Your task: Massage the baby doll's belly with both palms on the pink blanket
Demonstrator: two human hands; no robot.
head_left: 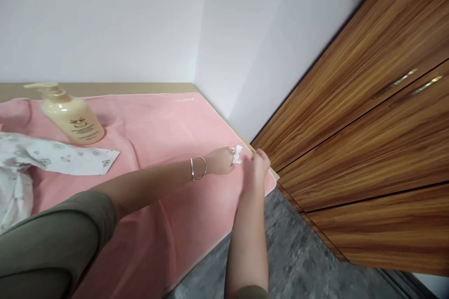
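My left hand (220, 160), with a silver bangle at the wrist, is closed on a crumpled white tissue (237, 154) over the right part of a pink cloth (150, 121). Just right of it, my right hand (260, 163) is at the cloth's right edge with its fingers curled; whatever it may hold is too small to make out. A cream pump bottle (75, 119) leans on the cloth at the left. In front of the bottle lies a white printed garment (66, 158), one sleeve stretched to the right.
White walls (105, 18) meet in a corner behind the cloth. A wooden cabinet (368, 149) with metal handles stands at the right. Grey floor (298, 247) shows below the cloth's right end.
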